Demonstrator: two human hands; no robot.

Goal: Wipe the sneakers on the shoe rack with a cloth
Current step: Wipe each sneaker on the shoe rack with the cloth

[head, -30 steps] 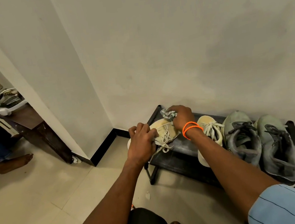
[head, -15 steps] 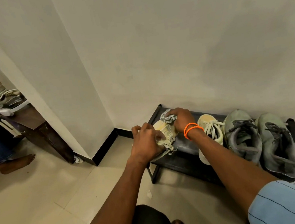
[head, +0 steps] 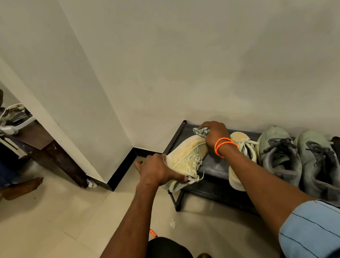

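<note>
A low black shoe rack (head: 214,166) stands against the wall. My left hand (head: 157,171) grips the heel end of a pale yellow sneaker (head: 186,154), tipped on its side at the rack's left end. My right hand (head: 214,133), with orange bands at the wrist, presses a bunched grey cloth (head: 201,132) against that sneaker's toe. The matching yellow sneaker (head: 242,152) lies partly behind my right forearm. Two grey-green sneakers (head: 279,156) (head: 319,164) sit on the right part of the rack.
A white wall corner with black skirting (head: 122,169) juts out left of the rack. Beyond it, another person's bare foot (head: 22,187) and hands holding shoes show beside a dark wooden table (head: 44,144). Pale tiled floor (head: 48,225) lies in front.
The left yellow sneaker has been turned onto its side, toe toward the wall. My left hand shifted to its heel, and my right hand with the cloth stays at the toe.
</note>
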